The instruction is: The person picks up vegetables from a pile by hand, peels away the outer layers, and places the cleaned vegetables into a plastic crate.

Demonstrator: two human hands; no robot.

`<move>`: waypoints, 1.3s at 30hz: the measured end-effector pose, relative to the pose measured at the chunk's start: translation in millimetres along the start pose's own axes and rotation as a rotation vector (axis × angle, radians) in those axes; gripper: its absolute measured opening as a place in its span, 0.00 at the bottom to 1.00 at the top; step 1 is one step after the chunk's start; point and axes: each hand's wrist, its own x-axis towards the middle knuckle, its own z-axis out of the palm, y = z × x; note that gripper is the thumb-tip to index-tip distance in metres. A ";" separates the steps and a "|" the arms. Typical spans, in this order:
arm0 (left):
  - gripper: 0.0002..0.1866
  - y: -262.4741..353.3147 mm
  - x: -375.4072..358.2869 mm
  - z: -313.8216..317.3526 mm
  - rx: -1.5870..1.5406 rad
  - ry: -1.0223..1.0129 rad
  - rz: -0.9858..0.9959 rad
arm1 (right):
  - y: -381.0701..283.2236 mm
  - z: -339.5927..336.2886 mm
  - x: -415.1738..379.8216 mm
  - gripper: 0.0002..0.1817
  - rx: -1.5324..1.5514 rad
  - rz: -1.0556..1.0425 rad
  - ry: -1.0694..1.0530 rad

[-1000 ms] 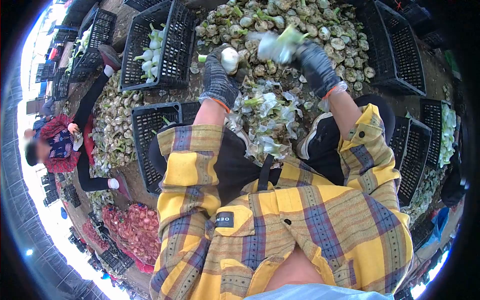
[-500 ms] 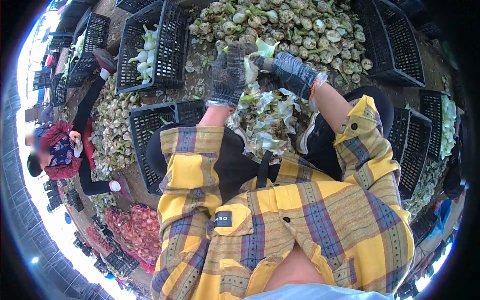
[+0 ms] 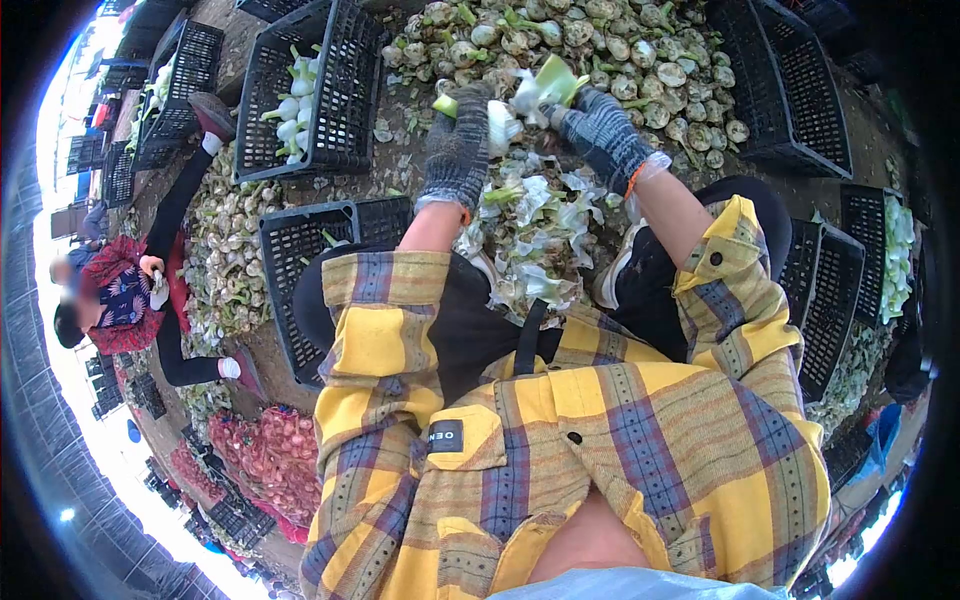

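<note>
My left hand (image 3: 458,148), in a grey knitted glove, is closed around a white garlic bulb (image 3: 503,128). A cut green stem (image 3: 445,105) pokes out on the other side of the fingers. My right hand (image 3: 602,138), gloved the same way, pinches a strip of pale green and white peeled skin (image 3: 550,85), apart from the bulb. Its fingertips are partly hidden behind the strip. Below both hands, between my feet, lies a heap of loose peelings (image 3: 535,225). Beyond them is a large pile of unpeeled garlic bulbs (image 3: 600,50).
A black crate (image 3: 345,110) with clean white bulbs stands at the left front. Another black crate (image 3: 290,290) is beside my left knee. More crates (image 3: 790,90) are on the right. At the left, another person (image 3: 125,290) sits by a second bulb pile (image 3: 225,250) and red mesh sacks (image 3: 270,455).
My hands have moved apart, the right one shifting right with the strip of skin pulled off the bulb. More of the white bulb shows beside my left hand.
</note>
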 end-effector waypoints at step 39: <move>0.25 -10.6 2.3 4.4 -0.172 0.044 -0.251 | 18.6 3.3 8.9 0.17 0.212 0.106 0.007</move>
